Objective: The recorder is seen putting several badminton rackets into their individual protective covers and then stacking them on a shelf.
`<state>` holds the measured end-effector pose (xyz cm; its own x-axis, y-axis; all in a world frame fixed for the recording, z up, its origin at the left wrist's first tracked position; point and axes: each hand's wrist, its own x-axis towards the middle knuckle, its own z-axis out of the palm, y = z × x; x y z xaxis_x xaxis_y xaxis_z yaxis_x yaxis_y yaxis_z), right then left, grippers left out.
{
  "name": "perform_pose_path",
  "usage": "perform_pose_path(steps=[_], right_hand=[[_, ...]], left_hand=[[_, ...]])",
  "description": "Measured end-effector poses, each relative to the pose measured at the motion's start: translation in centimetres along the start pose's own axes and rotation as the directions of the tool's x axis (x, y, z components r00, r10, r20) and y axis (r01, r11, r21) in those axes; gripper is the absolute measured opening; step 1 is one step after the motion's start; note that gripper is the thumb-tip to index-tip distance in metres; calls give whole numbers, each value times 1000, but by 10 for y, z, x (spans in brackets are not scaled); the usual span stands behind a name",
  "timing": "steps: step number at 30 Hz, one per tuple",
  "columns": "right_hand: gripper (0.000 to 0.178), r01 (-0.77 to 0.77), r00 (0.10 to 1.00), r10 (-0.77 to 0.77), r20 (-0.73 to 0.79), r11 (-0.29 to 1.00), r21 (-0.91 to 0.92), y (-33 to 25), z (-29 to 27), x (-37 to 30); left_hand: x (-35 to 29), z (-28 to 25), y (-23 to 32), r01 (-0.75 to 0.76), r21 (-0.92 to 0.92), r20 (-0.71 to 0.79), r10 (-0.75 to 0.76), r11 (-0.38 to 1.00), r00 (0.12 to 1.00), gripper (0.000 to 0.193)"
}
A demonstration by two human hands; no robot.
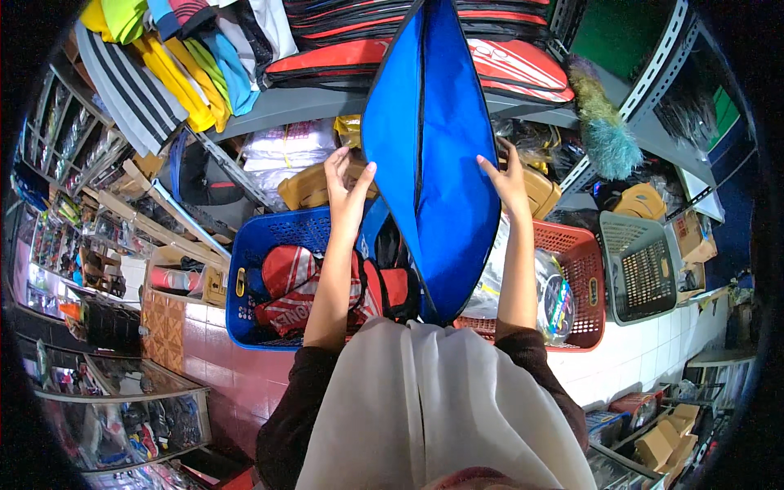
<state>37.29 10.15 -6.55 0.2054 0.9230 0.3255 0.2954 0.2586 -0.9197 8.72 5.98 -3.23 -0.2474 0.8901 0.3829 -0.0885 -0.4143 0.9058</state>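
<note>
A long blue racket bag [457, 180] with black edging and a dark seam down its middle stands upright in front of me, its top reaching the picture's upper edge. My right hand [511, 186] is at the bag's right edge, thumb on its face and fingers around the rim. By the left edge is my left hand [349, 188], fingers apart and curved, thumb tip close to the fabric; whether it touches cannot be told. Below, red and white bags [298, 282] fill a blue basket [278, 224]. Clear plastic packages [551, 286] lie in a red basket [586, 282].
A grey metal shelf [327, 104] ahead carries stacked red racket bags [518, 69] and hanging clothes [175, 77]. A fluffy duster [604, 131] hangs at its right post. A grey-green basket [641, 265] stands right of the red one. Glass display cases [122, 400] are at lower left.
</note>
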Motion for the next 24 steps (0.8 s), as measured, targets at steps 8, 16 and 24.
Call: perform_pose_path(steps=[8,16,24], right_hand=[[58,72,997,-67,-48,992,103,-33,-16,-20],[43,47,958,28,-284,967,251,1,-66,-62],[23,-51,606,533,-590,767,640,88,-128,-155]], left_hand=[[-7,35,59,-328,151,59,323,932,945,45],[-26,179,111,-723,-27,664,553,690,503,29],[-116,319,4,-866,-165,967,250,472,-48,21]])
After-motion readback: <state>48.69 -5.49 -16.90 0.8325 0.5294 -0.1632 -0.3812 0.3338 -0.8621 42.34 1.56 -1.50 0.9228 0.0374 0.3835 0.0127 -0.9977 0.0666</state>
